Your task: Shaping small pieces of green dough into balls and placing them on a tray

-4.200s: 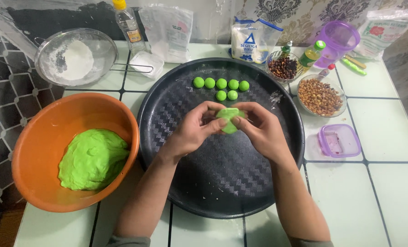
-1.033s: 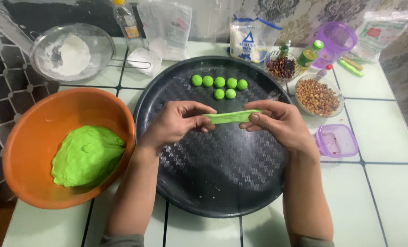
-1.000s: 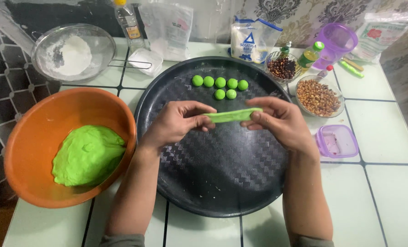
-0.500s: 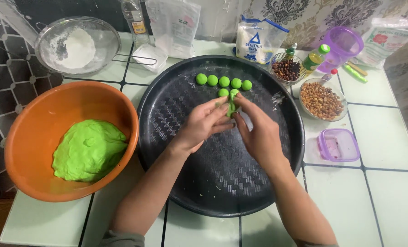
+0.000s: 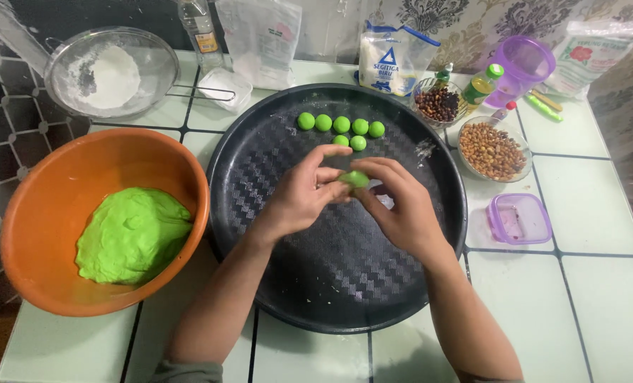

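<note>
Over tray (image 5: 259, 213), both hands pinch dough ball (image 5: 357, 178).

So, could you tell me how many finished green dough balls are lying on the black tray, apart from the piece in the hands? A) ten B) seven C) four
B: the green dough balls lie as a row of five with two below it on the black tray, seven in all.

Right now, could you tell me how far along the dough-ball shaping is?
Seven small green dough balls already sit at the far side of the black round tray. The left hand and right hand pinch one more green dough piece between their fingertips. A large mound of green dough remains in the orange bowl.
</note>
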